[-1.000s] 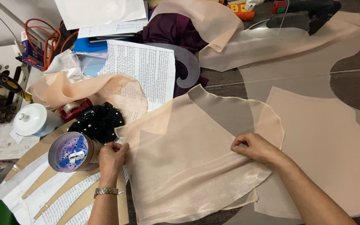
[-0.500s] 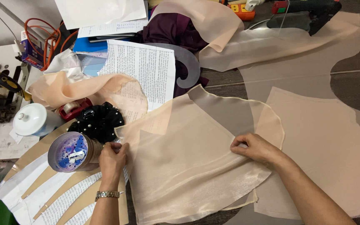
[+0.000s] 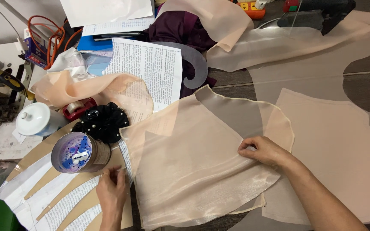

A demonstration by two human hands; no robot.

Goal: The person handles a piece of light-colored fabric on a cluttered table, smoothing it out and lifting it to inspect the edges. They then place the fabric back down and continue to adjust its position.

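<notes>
A sheer peach fabric piece (image 3: 193,171), folded over itself, lies on the table in front of me. My right hand (image 3: 264,150) pinches its upper layer near the right edge. My left hand (image 3: 112,190) rests with curled fingers at the fabric's left edge, on brown and printed paper pattern strips (image 3: 56,196). Whether its fingertips grip the fabric or something small is unclear. A round tin with a purple lid (image 3: 79,153) stands just above and left of the left hand.
A black beaded scrunchie (image 3: 103,122), a red tape dispenser (image 3: 78,109) and a white lidded cup (image 3: 35,119) sit at the left. Printed sheets (image 3: 150,68), a clear curve ruler (image 3: 193,64), purple cloth (image 3: 180,30) and more peach fabric pieces (image 3: 335,149) surround the work.
My left hand has slid down along the fabric's left edge, toward me. The right hand and the fabric have stayed almost still.
</notes>
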